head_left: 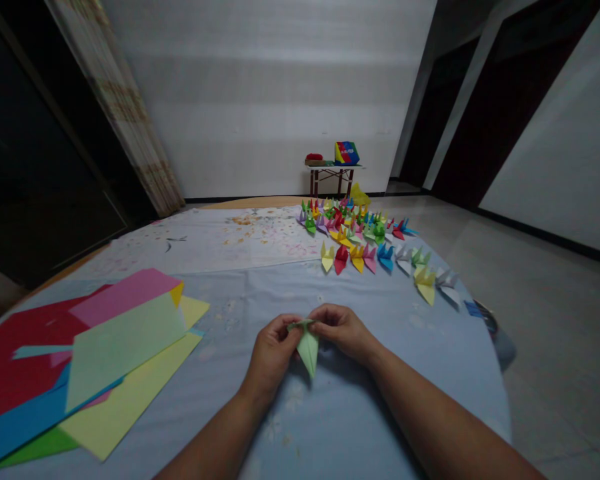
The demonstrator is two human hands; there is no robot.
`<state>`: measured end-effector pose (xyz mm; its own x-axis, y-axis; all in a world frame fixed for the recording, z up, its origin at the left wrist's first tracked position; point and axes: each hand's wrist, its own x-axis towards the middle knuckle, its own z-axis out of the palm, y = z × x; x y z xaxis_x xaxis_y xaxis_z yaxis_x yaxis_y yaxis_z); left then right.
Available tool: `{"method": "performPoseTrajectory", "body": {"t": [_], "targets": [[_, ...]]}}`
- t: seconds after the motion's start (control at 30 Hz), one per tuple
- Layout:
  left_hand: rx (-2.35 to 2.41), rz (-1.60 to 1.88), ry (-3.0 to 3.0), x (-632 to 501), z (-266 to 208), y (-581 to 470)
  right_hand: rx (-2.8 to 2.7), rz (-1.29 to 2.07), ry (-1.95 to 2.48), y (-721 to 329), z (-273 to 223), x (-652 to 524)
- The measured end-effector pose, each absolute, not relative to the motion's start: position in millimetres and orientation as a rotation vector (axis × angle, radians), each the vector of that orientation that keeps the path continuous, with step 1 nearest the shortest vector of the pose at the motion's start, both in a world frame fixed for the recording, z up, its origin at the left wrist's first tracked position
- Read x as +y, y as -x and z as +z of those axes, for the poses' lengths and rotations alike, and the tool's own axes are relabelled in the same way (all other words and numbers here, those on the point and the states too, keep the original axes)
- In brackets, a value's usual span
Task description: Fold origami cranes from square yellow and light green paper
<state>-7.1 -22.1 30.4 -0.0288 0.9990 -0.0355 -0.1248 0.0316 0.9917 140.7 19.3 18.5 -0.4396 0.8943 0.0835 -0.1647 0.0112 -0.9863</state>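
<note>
Between both hands is a light green folded paper piece (pixel 308 350), its long point hanging down toward me. My left hand (pixel 276 343) pinches its upper left side with thumb and fingers. On the upper right side, my right hand (pixel 341 330) pinches it too. The fingertips hide part of the folds along the top. Beyond my hands, to the right, stand several finished paper cranes in many colours, among them a yellow crane (pixel 425 285), a red crane (pixel 341 259) and a blue crane (pixel 385 256).
Coloured paper sheets (pixel 130 347) lie overlapping at the left. A pale blue cloth (pixel 230 413) covers the round table, with a white floral cloth (pixel 205 240) toward the far side. Behind it, a small stand (pixel 333 168) holds a colourful box (pixel 347 153) near the wall.
</note>
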Motion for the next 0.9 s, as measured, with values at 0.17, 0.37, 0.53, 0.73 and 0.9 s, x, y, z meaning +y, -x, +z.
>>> {"method": "performPoseTrajectory", "body": {"t": [0.17, 0.37, 0.53, 0.73, 0.9], "targets": [[1.101, 1.237, -1.038, -22.6, 28.6, 9.0, -1.413, 1.589, 0.811, -143.1, 17.8, 20.3], [1.018, 1.163, -1.043, -20.7, 26.5, 12.7, -1.423, 1.577, 0.841, -144.7, 17.0, 21.6], [1.087, 1.177, -1.029, -21.3, 26.8, 11.1, -1.485, 1.556, 0.838, -147.2, 20.5, 21.3], [1.107, 1.225, -1.014, -21.4, 30.2, 9.3, -1.553, 1.509, 0.869, -150.4, 27.2, 20.4], [1.074, 1.24, -1.004, -20.8, 27.1, 9.8, -1.548, 1.505, 0.954, -147.2, 27.0, 19.0]]}}
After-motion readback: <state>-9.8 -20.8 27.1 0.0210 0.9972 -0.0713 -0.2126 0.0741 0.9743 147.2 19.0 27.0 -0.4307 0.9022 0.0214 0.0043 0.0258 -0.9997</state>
